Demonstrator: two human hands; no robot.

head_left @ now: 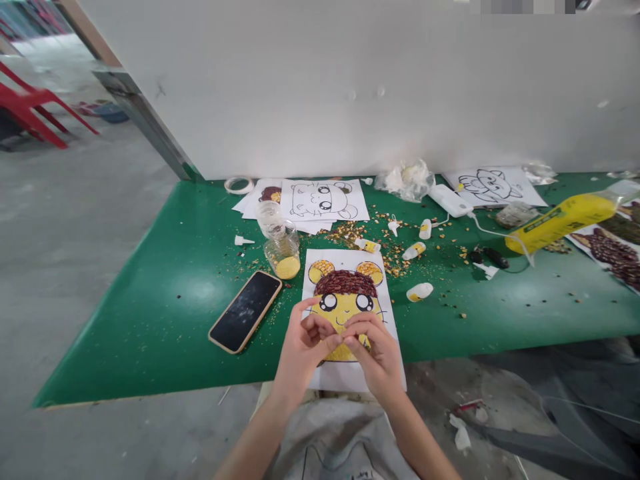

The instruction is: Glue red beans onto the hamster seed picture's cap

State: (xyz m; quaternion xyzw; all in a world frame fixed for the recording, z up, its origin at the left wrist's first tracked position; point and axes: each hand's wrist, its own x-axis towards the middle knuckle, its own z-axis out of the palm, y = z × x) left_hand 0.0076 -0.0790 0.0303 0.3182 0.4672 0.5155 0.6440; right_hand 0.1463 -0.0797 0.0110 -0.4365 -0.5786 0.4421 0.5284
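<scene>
A sheet with a hamster picture (346, 283) lies at the table's front edge, its forehead covered in dark red beans, its ears in corn kernels and its face yellow. Over its lower half, my left hand (311, 339) and my right hand (373, 347) meet with thumbs and fingertips pinched together. Whatever is between the fingertips is too small to make out. Left of the sheet stand a clear plastic jar with yellow grains (287, 267) and a phone (246, 312). Small glue bottles (419, 292) lie to the right.
Loose kernels (350, 232) are scattered over the green table (150, 313). Behind are line-drawing sheets (320, 200), a tape roll (239, 185) and a crumpled plastic bag (406, 180). At right lie a white power bank (451, 200), a yellow packet (565, 221) and a bean-covered picture (610, 257).
</scene>
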